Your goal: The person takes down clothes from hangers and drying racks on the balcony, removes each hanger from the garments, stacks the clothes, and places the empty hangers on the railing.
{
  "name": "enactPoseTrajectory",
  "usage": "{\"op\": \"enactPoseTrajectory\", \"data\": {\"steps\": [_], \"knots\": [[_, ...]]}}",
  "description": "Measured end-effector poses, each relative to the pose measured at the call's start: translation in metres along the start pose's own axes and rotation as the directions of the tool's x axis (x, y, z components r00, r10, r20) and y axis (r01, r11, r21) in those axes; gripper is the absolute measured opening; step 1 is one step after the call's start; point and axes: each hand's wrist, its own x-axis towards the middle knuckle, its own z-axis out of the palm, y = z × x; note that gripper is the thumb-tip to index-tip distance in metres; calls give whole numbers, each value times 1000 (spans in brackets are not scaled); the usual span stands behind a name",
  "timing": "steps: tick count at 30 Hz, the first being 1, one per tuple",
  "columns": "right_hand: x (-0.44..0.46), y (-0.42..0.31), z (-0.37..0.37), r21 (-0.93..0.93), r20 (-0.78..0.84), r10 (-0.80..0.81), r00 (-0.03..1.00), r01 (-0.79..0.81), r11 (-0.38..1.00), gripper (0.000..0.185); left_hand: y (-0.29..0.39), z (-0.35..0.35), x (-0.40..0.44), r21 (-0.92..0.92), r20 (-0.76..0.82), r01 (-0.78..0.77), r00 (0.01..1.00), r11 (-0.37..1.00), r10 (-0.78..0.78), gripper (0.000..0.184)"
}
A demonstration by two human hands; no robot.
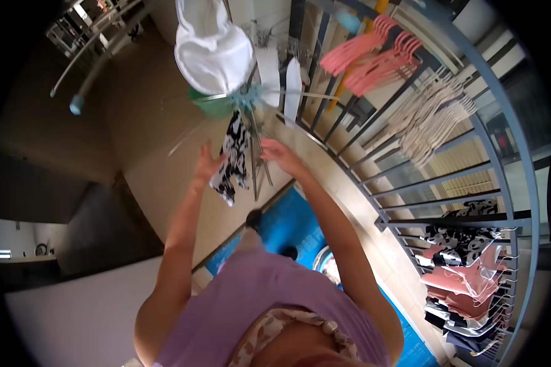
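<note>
A blue mat (288, 214) is spread near the centre, bordered toward four o'clock by pale floor tiles (379, 248). From one to four o'clock the space is enclosed by a grey-blue railing (476, 49). Toward ten o'clock a brownish wall (147, 73) is left in shadow. At nine, darkness is broken by a bright strip of light (0, 253) (its source cannot be made out).

Black-and-white patterned cloth (234, 147) hangs, apparently aslant.
</note>
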Motion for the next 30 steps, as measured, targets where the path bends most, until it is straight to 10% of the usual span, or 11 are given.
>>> {"op": "enactPoseTrajectory", "data": {"steps": [1,3,5,11,13,17,23,27,30], "knots": [[26,-16,4,-70,-74,-14,997,8,997,55,3,21,18,155,-15,-39,999,987,42,76],[71,-8,63,-65,-213,126,969,-142,988,57,-6,2,-3,-154,332,13,942,988,40,68],[142,23,54,-501,-368,-17,930,-183,846,61,8,9,2,-115,101,-170,978,979,182,63],[201,77,61,-361,-523,-44,851,-174,916,42,-11,-14,-4,-152,136,-133,979,979,154,68],[177,49,82,-613,-517,-173,838,-222,758,39,-11,-33,-1,-294,269,46,962,955,37,67],[121,12,122,-856,-339,-51,939,-286,430,43,-36,-54,4,-341,64,-176,976,923,209,62],[48,6,192,-926,17,58,998,-6,377,29,-15,-94,-31,-57,300,-649,713,758,634,66],[4,-28,209,-825,139,-137,981,191,531,22,-28,-102,-83,-294,377,-411,780,863,499,58],[-37,-21,227,-674,448,66,892,289,680,22,-35,-106,-132,-153,491,-372,775,915,397,45]]}}
